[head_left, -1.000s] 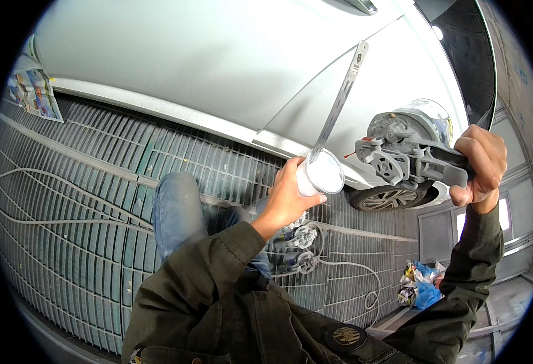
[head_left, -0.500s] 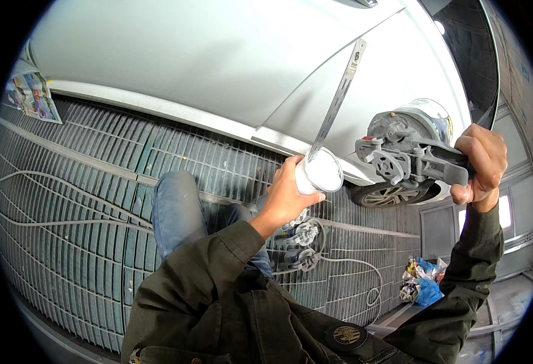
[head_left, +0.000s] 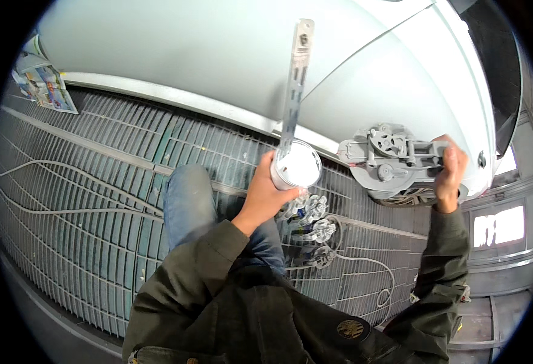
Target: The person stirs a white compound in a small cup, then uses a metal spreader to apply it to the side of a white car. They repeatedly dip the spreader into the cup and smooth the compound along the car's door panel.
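My left hand [head_left: 263, 191] is wrapped round a clear plastic cup [head_left: 297, 165] that holds white paint. A long slotted measuring stick [head_left: 294, 85] stands in the cup, leaning against its far rim. To the right, my right hand [head_left: 451, 167] is closed on the handle of a paint can fitted with a grey mixing lid [head_left: 388, 151]. The lid, with its round gear and lever, faces up and hides most of the can. The can is held in front of the white car panel, apart from the cup.
Several more cans with grey lids [head_left: 318, 230] stand on the metal floor grating [head_left: 96, 176] below the cup. A white car body [head_left: 175, 48] runs across the far side, its wheel [head_left: 406, 197] under the held can. Hoses [head_left: 84, 212] lie left. Printed paper [head_left: 48, 88] hangs far left.
The can in my right hand has turned from tilted to about upright and come down a little leftward. My left hand with the cup has shifted slightly left. The view has moved a little.
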### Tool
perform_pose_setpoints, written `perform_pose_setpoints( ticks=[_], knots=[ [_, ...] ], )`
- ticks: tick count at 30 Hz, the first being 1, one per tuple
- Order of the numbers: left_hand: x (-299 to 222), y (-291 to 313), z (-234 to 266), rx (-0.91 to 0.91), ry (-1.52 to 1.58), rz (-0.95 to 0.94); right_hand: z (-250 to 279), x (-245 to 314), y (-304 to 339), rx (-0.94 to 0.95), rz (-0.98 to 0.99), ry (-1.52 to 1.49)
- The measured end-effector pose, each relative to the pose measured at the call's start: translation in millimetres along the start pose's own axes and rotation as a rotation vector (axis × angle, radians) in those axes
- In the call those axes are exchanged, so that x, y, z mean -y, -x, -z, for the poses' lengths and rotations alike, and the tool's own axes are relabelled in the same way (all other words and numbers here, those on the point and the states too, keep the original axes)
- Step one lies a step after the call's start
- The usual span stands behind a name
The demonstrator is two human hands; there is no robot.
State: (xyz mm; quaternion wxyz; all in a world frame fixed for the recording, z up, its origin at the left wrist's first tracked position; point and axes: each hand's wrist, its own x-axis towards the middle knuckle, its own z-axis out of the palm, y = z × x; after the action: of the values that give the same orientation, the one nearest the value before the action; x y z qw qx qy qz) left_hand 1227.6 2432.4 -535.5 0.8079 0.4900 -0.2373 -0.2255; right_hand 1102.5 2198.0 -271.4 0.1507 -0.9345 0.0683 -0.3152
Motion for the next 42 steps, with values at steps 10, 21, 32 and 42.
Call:
perform_pose_setpoints(
  ticks=[10, 21, 32, 42],
  knots=[
    [24, -3, 50, -0.113, -0.391, 0.087, -110, -35, 65, -0.001, -0.387, -0.435],
    [40, -4, 39, -0.077, -0.217, 0.103, -80, -16, 38, 0.003, -0.235, -0.295],
    [28, 13, 56, -0.156, -0.208, 0.042, -116, -62, 72, -0.103, -0.607, -0.643],
    [-62, 93, 110, -0.456, -0.140, 0.217, -302, -92, 150, 0.189, -1.025, -0.700]
  ],
)
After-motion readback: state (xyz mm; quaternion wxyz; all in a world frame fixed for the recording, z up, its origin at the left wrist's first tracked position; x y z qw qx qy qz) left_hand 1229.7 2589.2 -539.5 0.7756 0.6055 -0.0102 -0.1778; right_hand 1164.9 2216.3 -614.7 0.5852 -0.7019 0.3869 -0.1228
